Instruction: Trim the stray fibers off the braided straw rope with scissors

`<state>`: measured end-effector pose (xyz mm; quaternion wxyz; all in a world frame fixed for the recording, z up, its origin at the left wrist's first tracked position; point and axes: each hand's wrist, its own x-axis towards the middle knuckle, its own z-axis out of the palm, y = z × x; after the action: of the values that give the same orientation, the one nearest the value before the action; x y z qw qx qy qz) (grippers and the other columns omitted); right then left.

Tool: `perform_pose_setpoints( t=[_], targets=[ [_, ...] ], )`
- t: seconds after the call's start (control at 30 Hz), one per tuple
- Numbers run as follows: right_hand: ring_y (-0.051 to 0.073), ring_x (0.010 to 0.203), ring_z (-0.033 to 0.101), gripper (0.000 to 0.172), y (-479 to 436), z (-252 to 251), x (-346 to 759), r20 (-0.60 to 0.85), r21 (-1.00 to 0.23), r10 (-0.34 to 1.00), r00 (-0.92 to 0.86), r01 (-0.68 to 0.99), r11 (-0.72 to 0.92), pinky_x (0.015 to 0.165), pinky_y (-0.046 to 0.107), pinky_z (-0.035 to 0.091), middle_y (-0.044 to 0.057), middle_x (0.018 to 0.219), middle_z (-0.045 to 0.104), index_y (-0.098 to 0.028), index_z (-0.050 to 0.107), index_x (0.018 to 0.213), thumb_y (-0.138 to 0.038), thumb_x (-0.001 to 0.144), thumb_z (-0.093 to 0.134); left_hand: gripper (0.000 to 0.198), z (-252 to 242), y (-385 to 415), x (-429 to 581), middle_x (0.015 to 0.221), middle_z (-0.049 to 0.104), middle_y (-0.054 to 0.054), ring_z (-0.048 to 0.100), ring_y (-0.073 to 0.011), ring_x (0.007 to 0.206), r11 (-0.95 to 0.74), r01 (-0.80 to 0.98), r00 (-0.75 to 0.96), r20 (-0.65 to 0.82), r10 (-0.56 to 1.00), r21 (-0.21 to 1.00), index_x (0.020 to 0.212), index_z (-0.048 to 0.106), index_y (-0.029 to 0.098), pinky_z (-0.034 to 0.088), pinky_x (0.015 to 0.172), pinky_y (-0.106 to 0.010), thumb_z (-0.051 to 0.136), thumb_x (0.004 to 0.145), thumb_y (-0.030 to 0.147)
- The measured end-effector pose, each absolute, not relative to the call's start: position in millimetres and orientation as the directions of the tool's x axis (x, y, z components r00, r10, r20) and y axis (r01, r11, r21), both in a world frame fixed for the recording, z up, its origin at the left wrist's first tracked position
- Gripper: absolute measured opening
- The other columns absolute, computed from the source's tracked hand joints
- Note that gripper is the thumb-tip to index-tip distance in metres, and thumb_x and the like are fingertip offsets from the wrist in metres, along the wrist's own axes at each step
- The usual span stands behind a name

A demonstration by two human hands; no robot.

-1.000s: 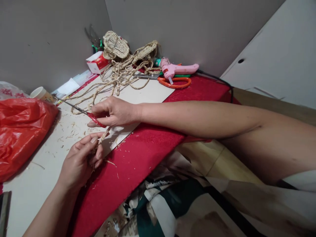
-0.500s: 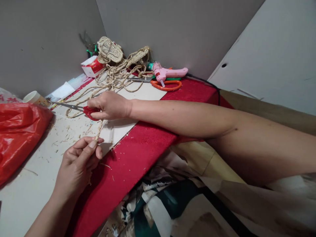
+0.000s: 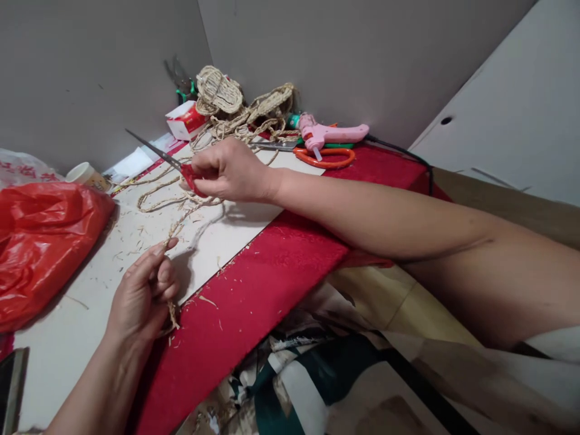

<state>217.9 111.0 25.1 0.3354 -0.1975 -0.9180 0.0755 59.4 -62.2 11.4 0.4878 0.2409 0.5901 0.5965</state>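
Observation:
My left hand is closed on a braided straw rope near its end. The frayed tip of the rope hangs below my fingers, over the red cloth. My right hand grips a pair of scissors by the red handles. Their blades look closed and point up to the left, above the white board. From my left hand the rope runs up beneath my right hand and loops back across the board. Behind lie a tangle of the same rope and a coiled braid.
At the back are a pink glue gun with a black cord, orange-handled scissors, a red and white box and green-handled pliers. A red plastic bag and a paper cup stand left. Straw scraps litter the white board.
My right hand with the scissors has lifted and moved right, away from the left hand, and the blades tip upward. The rope between my hands now hangs slack. The view has shifted slightly left.

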Motion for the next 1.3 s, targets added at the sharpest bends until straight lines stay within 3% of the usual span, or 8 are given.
perform_pose_setpoints(
  t=[0.17, 0.27, 0.47, 0.7, 0.87, 1.07, 1.3],
  targets=[
    [0.011, 0.06, 0.044, 0.029, 90.7, 24.9, 218.8, 0.28, -0.232, 0.352, -0.893, 0.293, 0.928, 0.061, 0.028, 0.024, 0.003, 0.067, 0.064, -0.014, 0.07, 0.075, -0.037, 0.084, 0.055, 0.014, 13.3, -60.9, 56.2, 0.048, 0.038, 0.009, 0.019, -0.0026, 0.036, 0.129, -0.357, -0.438, -0.288, 0.852, 0.925, 0.094, 0.068, 0.01, 0.022, 0.032, -0.012, 0.065, 0.081, 0.015],
    [0.013, 0.061, 0.048, 0.037, 82.1, 20.1, 217.5, 0.199, -0.158, 0.307, -0.93, 0.279, 0.947, 0.061, 0.029, 0.025, 0.008, 0.07, 0.068, -0.015, 0.073, 0.078, -0.046, 0.081, 0.055, 0.01, 13.5, -60.1, 55.8, 0.049, 0.04, 0.008, 0.021, -0.0024, 0.036, 0.11, -0.379, -0.456, -0.289, 0.842, 0.919, 0.091, 0.067, 0.01, 0.023, 0.032, -0.012, 0.061, 0.085, 0.013],
    [0.021, 0.069, 0.058, 0.045, 74.6, 19.7, 218.9, 0.188, -0.021, 0.31, -0.932, 0.311, 0.95, 0.061, 0.031, 0.028, 0.015, 0.078, 0.072, -0.011, 0.074, 0.088, -0.05, 0.082, 0.053, 0.006, 9.9, -59.4, 53.5, 0.052, 0.045, 0.006, 0.025, -0.0019, 0.036, 0.1, -0.394, -0.435, -0.282, 0.855, 0.914, 0.084, 0.065, 0.011, 0.024, 0.033, -0.013, 0.06, 0.085, 0.011],
    [0.021, 0.072, 0.059, 0.04, 73.0, 19.5, 216.6, 0.194, -0.044, 0.312, -0.93, 0.309, 0.95, 0.063, 0.031, 0.028, 0.015, 0.081, 0.072, -0.012, 0.075, 0.088, -0.044, 0.084, 0.051, 0.008, 6.9, -59.1, 53.6, 0.054, 0.049, 0.004, 0.026, -0.0017, 0.035, 0.083, -0.349, -0.446, -0.243, 0.861, 0.933, 0.073, 0.062, 0.013, 0.025, 0.032, -0.013, 0.064, 0.081, 0.011],
    [0.015, 0.068, 0.055, 0.032, 77.4, 20.7, 215.2, 0.173, -0.074, 0.345, -0.923, 0.337, 0.939, 0.061, 0.03, 0.025, 0.008, 0.08, 0.072, -0.016, 0.074, 0.088, -0.035, 0.087, 0.049, 0.012, 7.5, -58.9, 53.8, 0.054, 0.05, 0.004, 0.026, -0.0017, 0.035, 0.081, -0.361, -0.434, -0.244, 0.867, 0.929, 0.093, 0.069, 0.01, 0.025, 0.032, -0.013, 0.06, 0.084, 0.011],
    [0.015, 0.066, 0.053, 0.035, 83.9, 21.6, 217.8, 0.242, -0.094, 0.376, -0.895, 0.364, 0.927, 0.061, 0.03, 0.024, 0.007, 0.076, 0.07, -0.015, 0.074, 0.083, -0.043, 0.084, 0.052, 0.02, 7.5, -59.4, 53.3, 0.054, 0.05, 0.004, 0.026, -0.0016, 0.035, 0.084, -0.375, -0.431, -0.254, 0.866, 0.923, 0.101, 0.07, 0.008, 0.026, 0.032, -0.012, 0.059, 0.085, 0.01],
    [0.019, 0.07, 0.057, 0.043, 77.0, 17.6, 218.3, 0.211, -0.031, 0.302, -0.93, 0.303, 0.953, 0.061, 0.03, 0.024, 0.012, 0.075, 0.07, -0.012, 0.074, 0.085, -0.049, 0.081, 0.053, 0.012, 7.2, -57.6, 53.6, 0.057, 0.053, 0.001, 0.029, -0.0015, 0.036, 0.066, -0.402, -0.444, -0.257, 0.859, 0.913, 0.077, 0.066, 0.01, 0.027, 0.032, -0.012, 0.057, 0.084, 0.006]
  ],
)
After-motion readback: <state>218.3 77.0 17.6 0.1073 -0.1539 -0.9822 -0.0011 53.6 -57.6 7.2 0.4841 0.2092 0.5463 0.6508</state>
